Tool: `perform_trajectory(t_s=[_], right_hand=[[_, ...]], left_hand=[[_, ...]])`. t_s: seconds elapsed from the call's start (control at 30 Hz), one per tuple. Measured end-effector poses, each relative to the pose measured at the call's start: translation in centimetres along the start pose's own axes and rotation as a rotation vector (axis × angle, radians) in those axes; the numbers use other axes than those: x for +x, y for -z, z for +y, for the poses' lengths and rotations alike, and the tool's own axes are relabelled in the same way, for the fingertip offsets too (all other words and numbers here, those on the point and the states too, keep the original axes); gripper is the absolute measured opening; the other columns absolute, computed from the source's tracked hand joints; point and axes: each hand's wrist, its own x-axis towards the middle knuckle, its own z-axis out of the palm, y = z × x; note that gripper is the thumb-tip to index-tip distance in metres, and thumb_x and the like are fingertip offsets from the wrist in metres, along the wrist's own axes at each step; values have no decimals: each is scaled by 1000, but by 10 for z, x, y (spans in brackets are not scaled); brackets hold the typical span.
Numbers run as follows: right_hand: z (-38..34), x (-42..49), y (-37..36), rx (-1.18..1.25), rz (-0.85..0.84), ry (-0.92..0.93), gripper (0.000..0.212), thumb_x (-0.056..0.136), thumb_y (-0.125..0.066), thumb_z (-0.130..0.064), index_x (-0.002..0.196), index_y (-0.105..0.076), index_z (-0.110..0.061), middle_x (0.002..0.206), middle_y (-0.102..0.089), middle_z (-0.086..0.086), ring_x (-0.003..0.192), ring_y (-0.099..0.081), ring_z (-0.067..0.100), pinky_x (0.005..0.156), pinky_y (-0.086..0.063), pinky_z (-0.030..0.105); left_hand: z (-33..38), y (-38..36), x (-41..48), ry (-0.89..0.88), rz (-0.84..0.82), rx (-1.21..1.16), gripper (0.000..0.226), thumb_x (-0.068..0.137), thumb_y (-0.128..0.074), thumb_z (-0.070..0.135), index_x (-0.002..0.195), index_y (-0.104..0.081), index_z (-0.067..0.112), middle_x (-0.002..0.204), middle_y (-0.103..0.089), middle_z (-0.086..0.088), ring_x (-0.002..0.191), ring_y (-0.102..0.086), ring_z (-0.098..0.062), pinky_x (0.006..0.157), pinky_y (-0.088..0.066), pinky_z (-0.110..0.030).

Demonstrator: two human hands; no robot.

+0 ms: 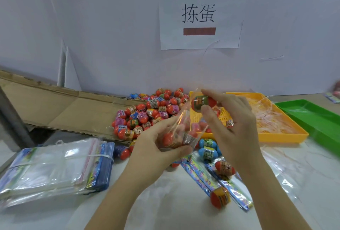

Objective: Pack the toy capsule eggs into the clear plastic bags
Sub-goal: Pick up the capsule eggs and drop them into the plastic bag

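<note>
A: Where is the yellow perforated plastic tray relative to the work?

B: Right behind the hands. The right hand is over its near left corner. Thumb and forefinger pinch a red plastic capsule egg with a green label, and the other fingers are loosely spread.

A: And the bag?

B: The left hand, just left of the tray's front edge, curls its fingers round a clear plastic bag holding several red eggs. The pinched egg is at the bag's upper end. I cannot tell whether it is past the mouth.

A: The rest of the stock?

B: A loose heap of red capsule eggs lies against the tray's left side, and two blue capsule eggs lie just in front of it. A tied bundle of flat clear bags is well to its left, and a green plastic tray is just beside its right.
</note>
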Motion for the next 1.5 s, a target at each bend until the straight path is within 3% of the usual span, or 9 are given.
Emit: perform_trajectory(t_s=[0.17, 0.37, 0.57, 0.8, 0.93, 1.13, 1.23, 1.33, 1.5], right_hand=[[-1, -3, -1, -106, -1, -25, 30, 83, -59, -42, 111, -53, -34, 95, -58, -25, 101, -50, 6, 91, -19, 14], [-1, -2, -2, -162, 197, 8, 28, 89, -56, -44, 104, -68, -23, 88, -59, -23, 96, -43, 2, 86, -29, 45], [1, -4, -4, -286, 217, 33, 32, 91, -55, -45, 103, -72, -21, 104, -63, -1, 101, -46, 27, 87, -34, 45], [0, -3, -6, -146, -28, -61, 32, 83, -56, -54, 94, -74, -30, 133, -43, -1, 120, -25, 18, 104, -17, 19], [-2, -4, -7, -42, -173, -62, 18, 77, -64, -49, 90, -72, -39, 140, -40, 0, 120, -20, 1, 97, -14, -1], [-7, -7, -8, -58, -358, 6, 35, 91, -42, -56, 98, -73, -40, 147, -33, -11, 134, -26, 22, 104, -31, 26], [-8, -4, -5, 184, -226, -15, 29, 96, -38, -50, 111, -63, -49, 141, -43, -10, 129, -36, 17, 104, -31, 29], [9, 3, 4, 310, -17, -114, 19, 94, -53, -30, 103, -62, -43, 114, -57, -6, 104, -54, 3, 84, -44, 17], [45, 0, 12, -382, -843, -336, 20, 81, -71, -31, 86, -57, -44, 95, -53, -20, 87, -54, 3, 74, -51, 26]], left_hand=[[1, -2, -1, 36, -36, 16, 63, 67, -85, 20, 116, -64, 52, 103, -74, 11, 85, -73, -25, 63, -62, -48], [-3, 1, -1, 15, -24, 98, 69, 72, -85, 8, 120, -59, 50, 107, -70, 20, 90, -72, -9, 65, -62, -31], [-3, 1, -2, -5, -28, 89, 72, 71, -85, 8, 114, -59, 59, 107, -69, 24, 93, -70, -8, 64, -60, -26], [0, -2, 0, -5, -37, -9, 50, 67, -80, 48, 114, -63, 47, 105, -74, 9, 96, -72, -15, 76, -62, -40], [5, -4, -2, -39, -80, -42, 32, 77, -73, 51, 105, -69, 36, 90, -76, 3, 82, -73, -17, 72, -60, -29], [7, -5, -4, -67, 37, -86, 25, 76, -70, 46, 94, -74, 29, 73, -70, -1, 63, -67, -21, 56, -61, -37], [6, -1, -2, -57, 138, -117, 23, 74, -69, 48, 87, -76, 30, 83, -74, -8, 77, -72, -33, 61, -62, -44], [6, 5, 3, -16, 288, -202, 19, 67, -69, 47, 75, -78, 33, 78, -76, 4, 70, -74, -15, 54, -60, -29], [1, 10, 8, 63, 383, -307, 26, 61, -72, 52, 71, -79, 29, 75, -76, 4, 69, -71, -11, 63, -61, -39]])
